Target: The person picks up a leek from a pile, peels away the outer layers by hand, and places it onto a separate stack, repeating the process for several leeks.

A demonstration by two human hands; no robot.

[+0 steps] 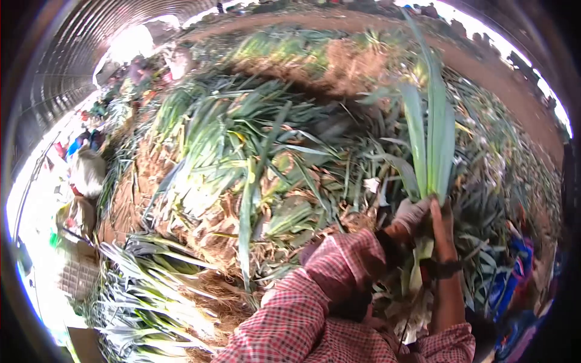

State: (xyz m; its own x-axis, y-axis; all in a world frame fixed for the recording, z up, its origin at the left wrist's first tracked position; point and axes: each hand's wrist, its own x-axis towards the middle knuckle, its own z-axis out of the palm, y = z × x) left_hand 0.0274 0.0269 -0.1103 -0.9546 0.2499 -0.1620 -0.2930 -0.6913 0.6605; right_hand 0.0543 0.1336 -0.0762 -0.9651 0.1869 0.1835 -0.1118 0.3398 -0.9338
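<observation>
A leek [431, 139] with long, broad green leaves points away from me on the right side of the view. My left hand [413, 214], in a pale glove, is closed around it where the leaves fan out. Against the same part of the stalk, my right hand [442, 225] is closed, with a finger lying along the leek; some of its fingers are hidden. Below my hands a pale green leaf or stalk piece [420, 263] hangs between my forearms. Its link to the leek is hidden by my hands.
Heaped leeks [206, 157] spread ahead of me. More leeks with brown roots [163, 296] lie in a pile at lower left. White sacks [88, 172] stand at the left edge. Blue and purple cloth [513, 272] is at the right. A ribbed metal wall [72, 60] curves at upper left.
</observation>
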